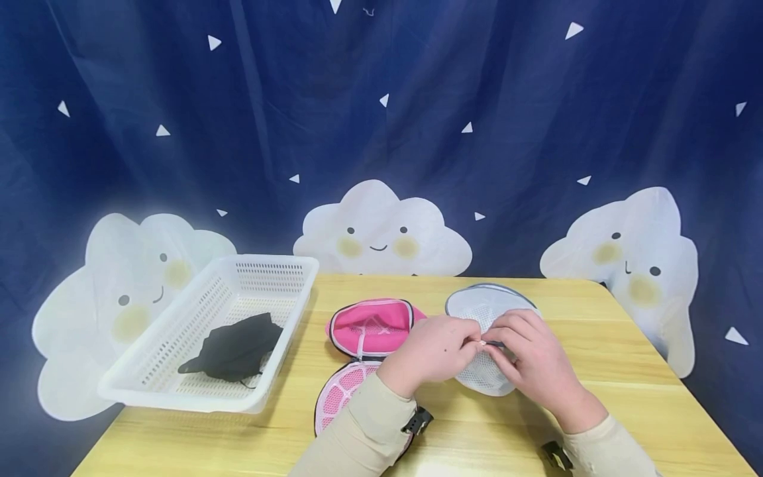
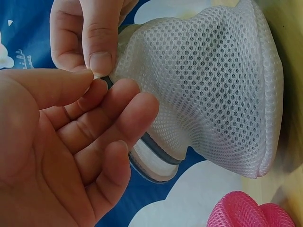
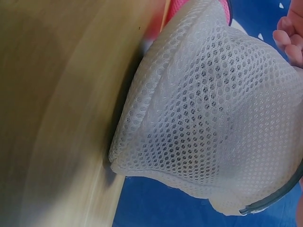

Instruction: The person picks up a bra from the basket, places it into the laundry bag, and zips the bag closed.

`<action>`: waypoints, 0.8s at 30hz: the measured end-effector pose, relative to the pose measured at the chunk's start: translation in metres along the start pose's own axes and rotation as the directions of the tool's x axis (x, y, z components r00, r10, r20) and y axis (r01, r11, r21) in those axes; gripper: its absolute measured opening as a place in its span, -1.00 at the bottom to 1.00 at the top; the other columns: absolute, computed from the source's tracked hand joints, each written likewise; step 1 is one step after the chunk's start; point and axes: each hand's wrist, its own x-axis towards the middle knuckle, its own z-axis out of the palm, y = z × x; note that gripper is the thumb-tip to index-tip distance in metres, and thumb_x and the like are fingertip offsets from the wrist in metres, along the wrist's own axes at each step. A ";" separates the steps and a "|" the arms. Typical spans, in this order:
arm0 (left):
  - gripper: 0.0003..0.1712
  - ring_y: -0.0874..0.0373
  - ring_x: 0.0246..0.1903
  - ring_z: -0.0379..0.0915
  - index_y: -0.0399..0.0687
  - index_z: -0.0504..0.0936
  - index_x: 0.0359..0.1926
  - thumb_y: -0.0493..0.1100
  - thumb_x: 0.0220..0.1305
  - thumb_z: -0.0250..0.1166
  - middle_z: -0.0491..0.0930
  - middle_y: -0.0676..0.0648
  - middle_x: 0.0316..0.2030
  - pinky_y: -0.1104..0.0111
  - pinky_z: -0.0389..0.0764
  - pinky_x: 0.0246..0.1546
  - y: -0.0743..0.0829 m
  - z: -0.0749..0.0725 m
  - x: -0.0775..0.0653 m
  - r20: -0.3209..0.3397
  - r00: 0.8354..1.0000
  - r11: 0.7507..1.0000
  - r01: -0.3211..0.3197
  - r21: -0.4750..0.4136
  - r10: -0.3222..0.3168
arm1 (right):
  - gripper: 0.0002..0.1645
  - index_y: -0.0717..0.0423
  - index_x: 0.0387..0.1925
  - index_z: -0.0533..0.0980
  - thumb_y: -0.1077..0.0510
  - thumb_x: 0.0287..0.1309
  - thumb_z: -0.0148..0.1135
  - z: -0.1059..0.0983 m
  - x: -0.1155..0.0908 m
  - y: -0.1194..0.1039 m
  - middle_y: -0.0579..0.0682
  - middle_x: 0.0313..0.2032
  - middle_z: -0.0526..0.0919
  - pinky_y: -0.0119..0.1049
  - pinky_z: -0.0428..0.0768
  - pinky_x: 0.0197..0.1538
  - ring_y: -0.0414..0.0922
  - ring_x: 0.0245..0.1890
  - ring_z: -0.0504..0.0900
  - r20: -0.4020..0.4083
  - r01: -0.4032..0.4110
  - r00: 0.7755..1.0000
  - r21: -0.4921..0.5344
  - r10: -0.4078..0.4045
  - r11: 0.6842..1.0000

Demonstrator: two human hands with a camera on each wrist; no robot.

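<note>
A white mesh laundry bag [image 1: 469,305] with a grey zip edge stands on the table in front of the hands. My left hand [image 1: 434,348] pinches the zip edge between thumb and forefinger, its other fingers loosely bent. Right beside it, my right hand [image 1: 533,358] pinches the same edge, the fingertips of both hands nearly meeting. In the left wrist view the mesh [image 2: 213,71] bulges out beyond the fingers, and the zip pull is hidden by them. The right wrist view is mostly filled by the bag's mesh side [image 3: 189,109].
Left of the white bag, a pink mesh bag [image 1: 381,338] lies unzipped, its lid [image 1: 340,391] folded toward me and partly under my left forearm. A white plastic basket [image 1: 274,268] at the left holds a black cloth item [image 1: 238,348]. A blue curtain [image 1: 381,66] hangs behind the wooden table [image 1: 626,344].
</note>
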 end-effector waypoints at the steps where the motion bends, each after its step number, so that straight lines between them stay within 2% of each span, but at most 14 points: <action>1: -0.76 0.36 -0.50 0.35 0.23 0.49 -0.42 0.03 0.46 0.18 0.38 0.26 -0.61 0.43 0.34 -0.56 0.000 0.000 0.000 -0.001 1.000 1.000 0.001 -0.002 -0.001 | -0.62 0.08 -0.32 0.67 -0.07 0.47 0.12 0.000 0.000 0.000 -0.07 -0.31 0.66 -0.14 0.37 0.09 0.06 -0.19 0.57 -0.004 0.003 1.000 0.002 -0.003 1.000; 12: -0.74 0.34 -0.52 0.34 0.21 0.46 -0.46 0.01 0.44 0.19 0.36 0.24 -0.63 0.41 0.33 -0.54 -0.002 0.001 0.000 -0.010 1.000 1.000 0.004 -0.005 -0.004 | -0.60 0.13 -0.35 0.66 -0.04 0.49 0.12 -0.001 0.001 0.000 -0.05 -0.34 0.65 -0.18 0.39 0.06 0.06 -0.23 0.57 -0.024 0.038 0.999 0.005 -0.037 0.999; 24: -0.76 0.36 -0.53 0.36 0.23 0.46 -0.47 -0.04 0.39 0.18 0.39 0.26 -0.64 0.40 0.35 -0.52 -0.006 0.001 0.000 0.017 1.000 1.000 0.001 -0.020 -0.001 | -0.61 0.11 -0.37 0.65 -0.04 0.48 0.13 -0.001 0.001 0.000 -0.09 -0.34 0.64 -0.29 0.40 0.09 0.03 -0.23 0.57 -0.017 0.047 0.999 0.035 -0.046 0.998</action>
